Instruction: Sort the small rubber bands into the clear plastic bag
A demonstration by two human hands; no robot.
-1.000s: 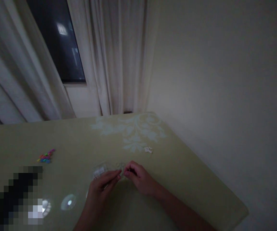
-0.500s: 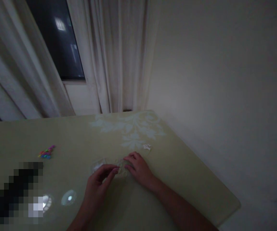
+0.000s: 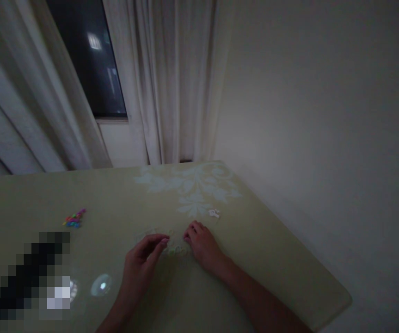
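Note:
My left hand [image 3: 145, 259] is closed in a pinch, thumb against fingertips. Anything between them is too small to make out. Across from it, my right hand [image 3: 202, 243] rests low over the table with its fingers curled together, and their grip is hidden. Several small pale rings [image 3: 178, 250] lie on the table between and just in front of the two hands. What looks like a clear plastic bag [image 3: 147, 231] lies behind my left fingers, partly covered by them. Beyond my right hand is a little white piece [image 3: 214, 213] of irregular shape.
A small heap of colourful pieces [image 3: 74, 218] lies on the left of the glossy table [image 3: 272, 259]. A pixelated dark patch [image 3: 26, 273] covers the lower left. Curtains [image 3: 164, 83] and a window stand behind; a wall [image 3: 306, 115] runs along the right.
My right fingers have drawn in and moved slightly away from my left hand. The rings between the hands lie differently. The whole view has shifted a little.

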